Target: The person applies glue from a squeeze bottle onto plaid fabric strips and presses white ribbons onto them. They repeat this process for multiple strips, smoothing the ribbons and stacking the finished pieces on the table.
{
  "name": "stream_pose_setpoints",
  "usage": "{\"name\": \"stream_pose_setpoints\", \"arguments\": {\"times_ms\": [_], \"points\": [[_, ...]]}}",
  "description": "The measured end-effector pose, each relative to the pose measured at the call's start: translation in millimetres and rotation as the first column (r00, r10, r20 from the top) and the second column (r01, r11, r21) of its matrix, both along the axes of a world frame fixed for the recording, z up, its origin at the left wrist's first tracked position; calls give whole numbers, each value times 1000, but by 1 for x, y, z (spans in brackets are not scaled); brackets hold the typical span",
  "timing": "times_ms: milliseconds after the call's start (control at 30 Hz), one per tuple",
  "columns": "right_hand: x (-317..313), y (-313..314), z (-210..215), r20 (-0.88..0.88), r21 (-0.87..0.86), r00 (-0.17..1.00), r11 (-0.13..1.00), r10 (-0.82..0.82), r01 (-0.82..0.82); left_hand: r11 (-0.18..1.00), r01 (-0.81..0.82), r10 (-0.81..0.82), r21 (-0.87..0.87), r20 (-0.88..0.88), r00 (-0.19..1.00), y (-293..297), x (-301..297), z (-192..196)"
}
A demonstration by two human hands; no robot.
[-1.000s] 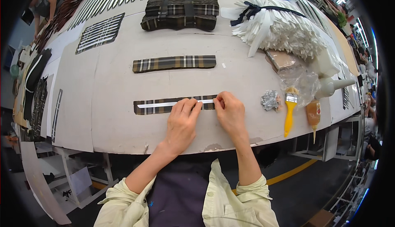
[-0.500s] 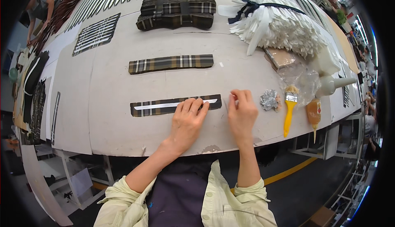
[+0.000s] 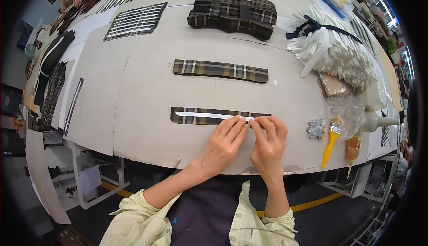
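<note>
A dark plaid fabric strip (image 3: 203,120) lies crosswise in front of me, with a narrow white strip (image 3: 196,114) along its length. My left hand (image 3: 223,147) rests on both, its fingers stretched out and lying flat near the right part. Beside it, my right hand (image 3: 269,147) has curled fingers, thumb and forefinger pinched at the white strip's right end. Whatever lies between those fingertips is hidden. Farther back is a neat, flat pile of plaid strips (image 3: 220,70).
A bound plaid bundle (image 3: 232,16) and a tied bunch of white strips (image 3: 334,45) lie at the back. On the right are a crumpled silvery lump (image 3: 315,128), a yellow-handled brush (image 3: 331,145), an amber bottle (image 3: 353,148) and a white nozzle bottle (image 3: 374,122). Another person's hand (image 3: 77,0) shows far left.
My right hand has come nearer and leftward, from above the table to the white strip's end beside my left hand. My left hand stays on the strip. The whole view has shifted.
</note>
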State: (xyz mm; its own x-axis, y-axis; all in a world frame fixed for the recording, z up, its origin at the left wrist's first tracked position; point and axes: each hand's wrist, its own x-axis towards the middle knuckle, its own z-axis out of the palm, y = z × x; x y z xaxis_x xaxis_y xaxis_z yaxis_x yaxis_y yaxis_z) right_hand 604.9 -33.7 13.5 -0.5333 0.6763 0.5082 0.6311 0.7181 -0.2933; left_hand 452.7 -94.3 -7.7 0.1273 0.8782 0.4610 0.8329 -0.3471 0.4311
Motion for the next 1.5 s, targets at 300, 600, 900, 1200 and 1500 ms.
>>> {"name": "stream_pose_setpoints", "arguments": {"times_ms": [300,600,900,1200,1500], "points": [[-10,2,-9,114,-65,993,998,22,-15,990,-119,111,-76,-96,989,-34,-58,4],[-15,1,-8,109,-48,994,999,29,-24,977,-205,198,-63,-103,975,-56,-103,5],[-5,5,17,-201,-190,967,975,-157,119,955,-262,277,-141,104,955,-59,-127,10],[63,39,0,-243,-633,868,749,-432,196,831,-507,532,-228,63,844,-46,-147,21],[22,50,-2,-72,-469,995,883,-75,33,837,-488,512,-249,37,858,-41,-146,11]]}}
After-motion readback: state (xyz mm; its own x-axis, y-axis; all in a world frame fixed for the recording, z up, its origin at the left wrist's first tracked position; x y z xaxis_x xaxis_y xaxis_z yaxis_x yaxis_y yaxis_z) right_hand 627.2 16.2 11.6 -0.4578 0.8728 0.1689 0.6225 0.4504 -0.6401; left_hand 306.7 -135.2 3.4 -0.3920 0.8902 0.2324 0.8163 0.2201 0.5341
